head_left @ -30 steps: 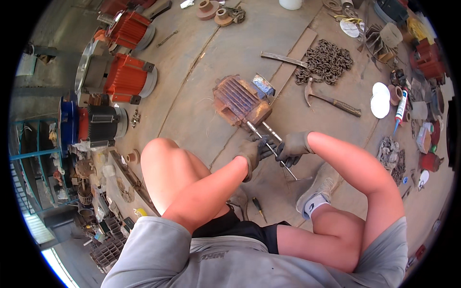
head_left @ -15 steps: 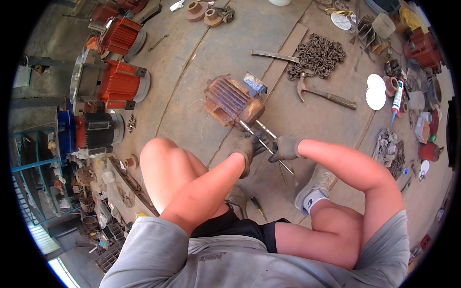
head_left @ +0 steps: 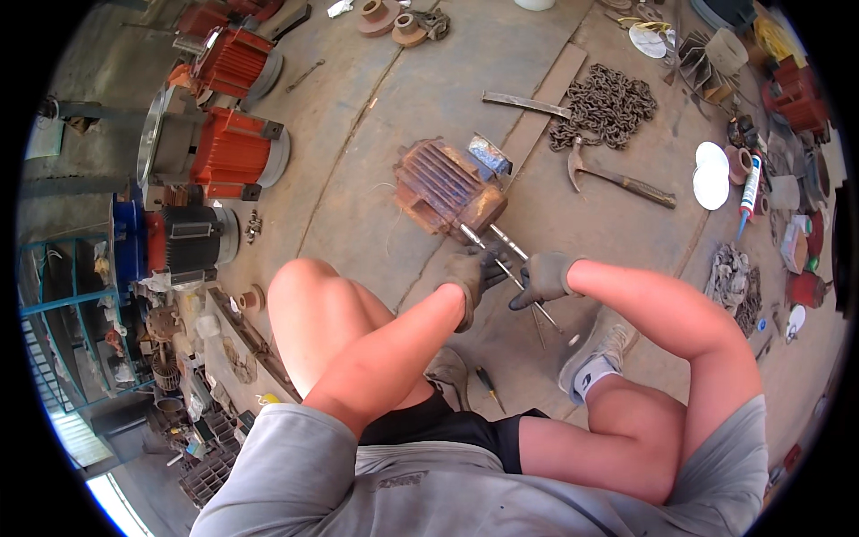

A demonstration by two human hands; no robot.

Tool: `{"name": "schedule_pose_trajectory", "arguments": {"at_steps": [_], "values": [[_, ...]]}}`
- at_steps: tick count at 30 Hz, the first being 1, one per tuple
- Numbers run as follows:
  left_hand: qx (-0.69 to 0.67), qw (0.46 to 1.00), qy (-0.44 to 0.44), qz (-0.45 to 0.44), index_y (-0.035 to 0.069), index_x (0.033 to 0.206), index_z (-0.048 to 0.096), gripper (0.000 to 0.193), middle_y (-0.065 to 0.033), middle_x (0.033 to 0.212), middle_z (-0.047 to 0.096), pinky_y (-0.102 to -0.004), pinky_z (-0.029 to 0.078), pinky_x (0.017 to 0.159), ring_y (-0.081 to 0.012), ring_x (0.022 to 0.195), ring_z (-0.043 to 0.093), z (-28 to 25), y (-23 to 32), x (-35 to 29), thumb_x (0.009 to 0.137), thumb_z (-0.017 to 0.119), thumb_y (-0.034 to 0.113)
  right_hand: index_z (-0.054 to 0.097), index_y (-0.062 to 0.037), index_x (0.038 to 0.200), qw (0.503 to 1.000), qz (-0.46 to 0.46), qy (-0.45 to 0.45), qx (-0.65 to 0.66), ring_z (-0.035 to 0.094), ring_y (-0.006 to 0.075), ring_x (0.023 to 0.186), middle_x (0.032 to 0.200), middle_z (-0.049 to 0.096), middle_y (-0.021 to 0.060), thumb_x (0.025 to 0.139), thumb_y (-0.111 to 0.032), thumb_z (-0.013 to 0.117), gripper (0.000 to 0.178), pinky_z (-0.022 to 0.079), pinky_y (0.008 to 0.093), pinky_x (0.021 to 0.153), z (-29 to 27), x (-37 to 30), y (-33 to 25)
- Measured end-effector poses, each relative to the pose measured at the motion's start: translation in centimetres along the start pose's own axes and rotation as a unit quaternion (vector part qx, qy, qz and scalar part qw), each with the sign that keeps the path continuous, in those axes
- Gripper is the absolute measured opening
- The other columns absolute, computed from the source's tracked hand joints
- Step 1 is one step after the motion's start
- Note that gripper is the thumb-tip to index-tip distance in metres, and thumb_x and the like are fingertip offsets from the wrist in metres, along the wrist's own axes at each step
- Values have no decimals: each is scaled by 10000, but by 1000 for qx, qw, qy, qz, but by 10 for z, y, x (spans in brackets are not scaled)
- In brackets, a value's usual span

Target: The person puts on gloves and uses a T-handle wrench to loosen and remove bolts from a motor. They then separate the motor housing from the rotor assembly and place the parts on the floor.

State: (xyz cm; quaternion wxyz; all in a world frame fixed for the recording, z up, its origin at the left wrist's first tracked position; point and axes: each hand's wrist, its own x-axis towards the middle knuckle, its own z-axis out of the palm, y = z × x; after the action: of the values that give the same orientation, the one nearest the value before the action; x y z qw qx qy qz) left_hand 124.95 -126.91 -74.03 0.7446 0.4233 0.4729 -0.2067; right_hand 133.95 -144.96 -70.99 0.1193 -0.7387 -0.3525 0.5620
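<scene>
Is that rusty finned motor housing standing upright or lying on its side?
On its side: the rusty motor housing lies on the concrete floor, fins facing up, long rods sticking out sideways toward the gloved hands.

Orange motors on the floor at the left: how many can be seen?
2: one orange motor near the top left, another just below it, above a black motor. Others may be hidden.

Head-worn fisheye, steeply downward, close

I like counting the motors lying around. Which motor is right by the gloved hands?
The rusty brown finned motor on the concrete floor, with long rods running from it to both hands. The orange motors and the black one lie far to the left.
</scene>
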Motion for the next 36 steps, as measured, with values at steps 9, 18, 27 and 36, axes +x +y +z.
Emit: {"name": "schedule_pose_trajectory", "arguments": {"at_steps": [9, 18, 27, 36], "values": [[-49, 997, -53, -20, -17, 1421, 549, 416, -219, 1364, 653, -469, 552, 1076, -353, 1242, 655, 2, 2, -4, 1102, 585, 248, 787, -54, 940, 983, 4, -58, 173, 721, 155, 749, 882, 783, 76, 890, -309, 786, 260, 573, 360, 686, 5, 14, 19], [-3, 1000, -8, 7, -9, 1266, 612, 345, -169, 1204, 687, -480, 582, 1024, -329, 1146, 692, -10, -6, 10, 1037, 716, 226, 785, -25, 1062, 994, -5, 20, 111, 740, 180, 764, 906, 794, 87, 867, -320, 804, 354, 591, 390, 739, 6, -3, 15], [-22, 1000, -17, 0, -16, 1384, 589, 411, -170, 1283, 683, -472, 544, 1079, -342, 1184, 680, 6, 5, -15, 1083, 629, 261, 783, -15, 1027, 941, 17, -80, 329, 753, 180, 752, 924, 804, 80, 909, -304, 768, 312, 602, 369, 674, 21, 4, 31], [-13, 1000, 14, -13, -36, 1359, 599, 414, -177, 1286, 686, -473, 570, 1053, -346, 1150, 699, 2, 1, 0, 1040, 702, 207, 792, -55, 867, 996, 13, 9, 88, 728, 176, 742, 872, 788, 90, 864, -376, 829, 323, 585, 361, 685, 11, -4, 15]]}}
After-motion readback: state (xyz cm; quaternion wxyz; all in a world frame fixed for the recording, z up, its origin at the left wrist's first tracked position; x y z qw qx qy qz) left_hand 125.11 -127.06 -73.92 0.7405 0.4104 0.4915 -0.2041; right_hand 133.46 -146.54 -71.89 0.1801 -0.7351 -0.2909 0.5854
